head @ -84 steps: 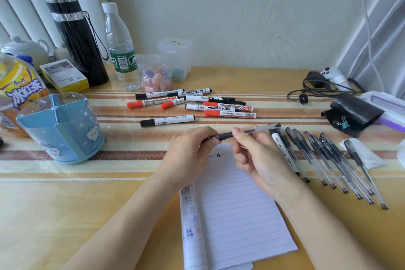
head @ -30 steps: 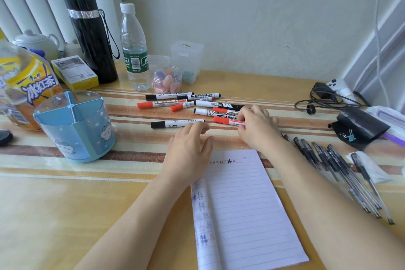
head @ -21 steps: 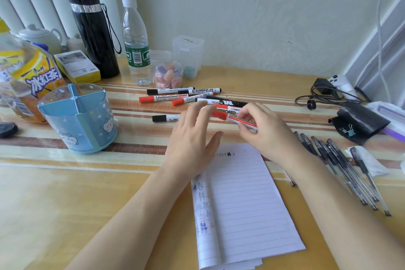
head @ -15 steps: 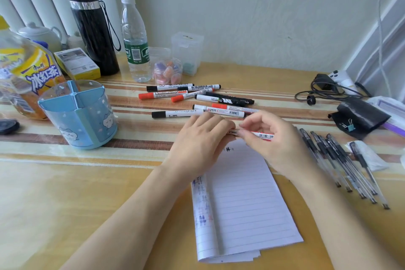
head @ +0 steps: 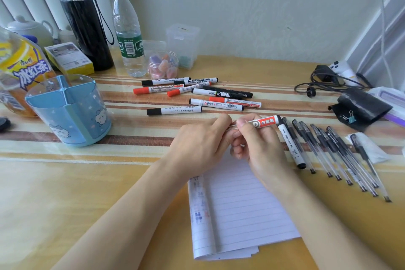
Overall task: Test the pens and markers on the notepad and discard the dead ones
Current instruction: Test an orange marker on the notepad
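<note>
Both hands meet just above the far edge of the notepad (head: 241, 210), sharing one red-labelled whiteboard marker (head: 266, 122) held level off the worktop (head: 87, 182). The left hand (head: 201, 138) has its fingers (head: 223, 121) curled round the marker's left end, which they hide. The right hand (head: 256, 144) pinches the barrel between thumb and curled fingers. Farther back lies a loose cluster of whiteboard markers (head: 215, 103). A row of gel pens (head: 331, 139) fans out at the right, and a blue pen holder (head: 68, 109) stands at the left.
</note>
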